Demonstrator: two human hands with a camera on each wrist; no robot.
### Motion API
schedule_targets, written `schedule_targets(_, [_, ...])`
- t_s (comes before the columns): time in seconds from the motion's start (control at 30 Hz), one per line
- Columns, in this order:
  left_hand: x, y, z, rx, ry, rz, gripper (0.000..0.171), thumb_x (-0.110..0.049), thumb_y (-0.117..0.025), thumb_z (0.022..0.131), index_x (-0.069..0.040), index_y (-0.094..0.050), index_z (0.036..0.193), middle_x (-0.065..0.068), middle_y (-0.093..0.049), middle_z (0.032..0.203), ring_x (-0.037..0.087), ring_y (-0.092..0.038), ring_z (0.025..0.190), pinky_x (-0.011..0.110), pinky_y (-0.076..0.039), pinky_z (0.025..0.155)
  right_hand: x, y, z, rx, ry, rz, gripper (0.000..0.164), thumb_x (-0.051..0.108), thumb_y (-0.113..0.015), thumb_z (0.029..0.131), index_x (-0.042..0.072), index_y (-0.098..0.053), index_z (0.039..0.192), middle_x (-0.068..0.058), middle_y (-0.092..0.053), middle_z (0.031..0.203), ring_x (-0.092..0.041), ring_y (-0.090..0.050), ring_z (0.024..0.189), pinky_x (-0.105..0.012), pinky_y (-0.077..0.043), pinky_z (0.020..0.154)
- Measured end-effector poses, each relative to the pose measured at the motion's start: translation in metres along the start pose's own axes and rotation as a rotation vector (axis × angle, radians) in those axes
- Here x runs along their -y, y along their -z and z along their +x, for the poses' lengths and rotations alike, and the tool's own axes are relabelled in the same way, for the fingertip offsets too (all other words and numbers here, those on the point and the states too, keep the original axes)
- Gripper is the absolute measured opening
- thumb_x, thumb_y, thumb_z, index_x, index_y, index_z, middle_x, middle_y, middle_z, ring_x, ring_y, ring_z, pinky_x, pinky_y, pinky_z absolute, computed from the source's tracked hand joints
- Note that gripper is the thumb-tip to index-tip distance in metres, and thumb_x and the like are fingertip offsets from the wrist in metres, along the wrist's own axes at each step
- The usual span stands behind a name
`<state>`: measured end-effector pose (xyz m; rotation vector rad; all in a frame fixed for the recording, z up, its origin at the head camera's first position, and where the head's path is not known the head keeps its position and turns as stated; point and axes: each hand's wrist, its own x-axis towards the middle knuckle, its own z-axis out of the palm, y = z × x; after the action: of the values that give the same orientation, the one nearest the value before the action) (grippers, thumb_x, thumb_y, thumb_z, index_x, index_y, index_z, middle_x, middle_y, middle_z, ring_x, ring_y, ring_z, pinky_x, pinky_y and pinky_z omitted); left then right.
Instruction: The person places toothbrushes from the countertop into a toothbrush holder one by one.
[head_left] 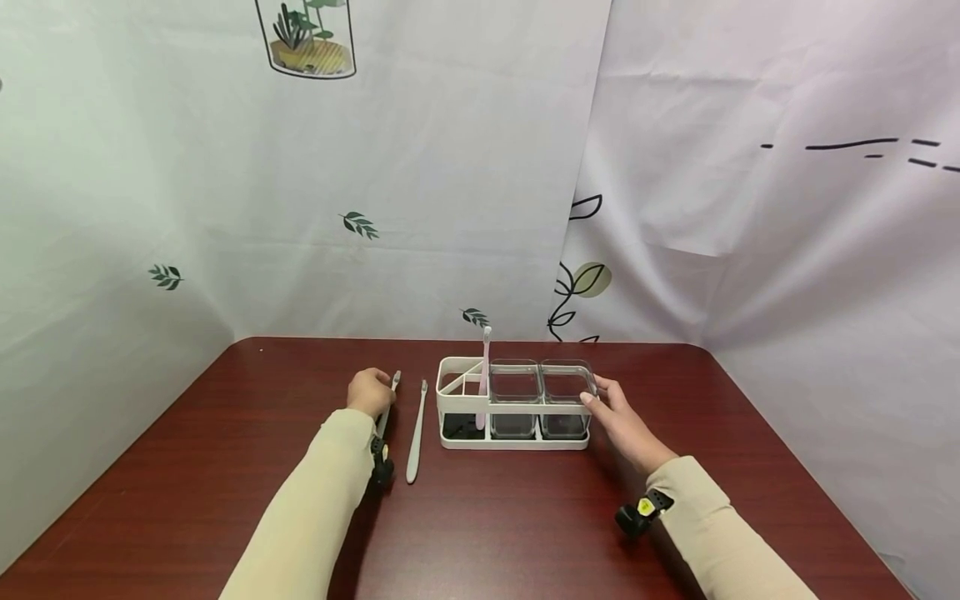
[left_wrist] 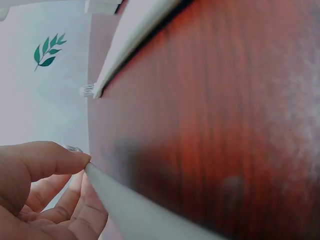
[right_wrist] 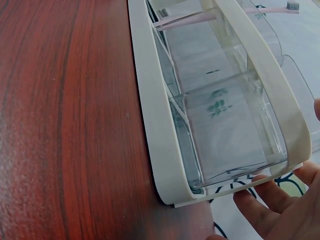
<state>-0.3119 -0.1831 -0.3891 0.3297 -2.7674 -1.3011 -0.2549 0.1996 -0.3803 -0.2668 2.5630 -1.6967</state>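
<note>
Near the table's middle stands a white toothbrush holder (head_left: 532, 409) with two clear square cups (head_left: 513, 385) in its right part. A pink toothbrush (head_left: 484, 367) stands upright in its left part. My right hand (head_left: 621, 423) grips the holder's right end, thumb at the top edge; in the right wrist view its fingers (right_wrist: 272, 197) touch the end side. Left of the holder, my left hand (head_left: 370, 393) pinches a white toothbrush (left_wrist: 135, 207) between thumb and fingers, close to its bristle end. Between that hand and the holder lies another white toothbrush (head_left: 416, 433).
The dark red wooden table (head_left: 480, 533) reaches back to a white cloth backdrop (head_left: 450, 167) with leaf prints. Each wrist carries a strapped-on black camera (head_left: 634, 520).
</note>
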Motion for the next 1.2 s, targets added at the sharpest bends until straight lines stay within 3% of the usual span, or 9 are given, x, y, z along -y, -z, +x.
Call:
schedule_targets(0.23, [-0.003, 0.006, 0.002, 0.003, 0.011, -0.053, 0.031, 0.004, -0.058, 0.085, 0.007, -0.057, 0.116, 0.027, -0.057, 0.110, 0.032, -0.055, 0.084, 0.035, -0.047, 0.062, 0.001, -0.001, -0.001, 0.001, -0.002, 0.003, 0.059, 0.031, -0.042, 0.104, 0.003, -0.015, 0.149, -0.025, -0.022, 0.148, -0.039, -0.022, 0.139, -0.058, -0.018, 0.113])
schedule_targets(0.6, [-0.011, 0.016, 0.002, 0.013, 0.055, -0.190, 0.037, 0.007, -0.060, 0.083, 0.006, -0.058, 0.119, 0.027, -0.057, 0.116, 0.026, -0.056, 0.079, 0.031, -0.047, 0.060, 0.002, -0.001, -0.002, -0.003, 0.002, 0.001, 0.060, 0.031, -0.042, 0.103, 0.003, -0.016, 0.149, -0.025, -0.022, 0.148, -0.040, -0.023, 0.138, -0.058, -0.018, 0.112])
schedule_targets(0.97, [-0.024, 0.029, 0.001, 0.039, 0.092, -0.337, 0.042, 0.007, -0.059, 0.084, 0.003, -0.054, 0.125, 0.025, -0.057, 0.116, 0.024, -0.062, 0.084, 0.031, -0.052, 0.067, 0.002, -0.002, -0.002, -0.014, 0.016, 0.012, 0.057, 0.028, -0.043, 0.103, 0.001, -0.017, 0.147, -0.027, -0.024, 0.147, -0.040, -0.024, 0.137, -0.057, -0.019, 0.112])
schedule_targets(1.2, [-0.033, 0.032, -0.002, 0.039, 0.059, -0.387, 0.044, 0.008, -0.058, 0.083, 0.003, -0.052, 0.127, 0.023, -0.056, 0.117, 0.024, -0.061, 0.088, 0.036, -0.055, 0.075, 0.001, -0.001, -0.002, -0.002, 0.006, 0.009, 0.059, 0.031, -0.042, 0.104, 0.003, -0.016, 0.148, -0.026, -0.022, 0.149, -0.039, -0.023, 0.139, -0.058, -0.018, 0.113])
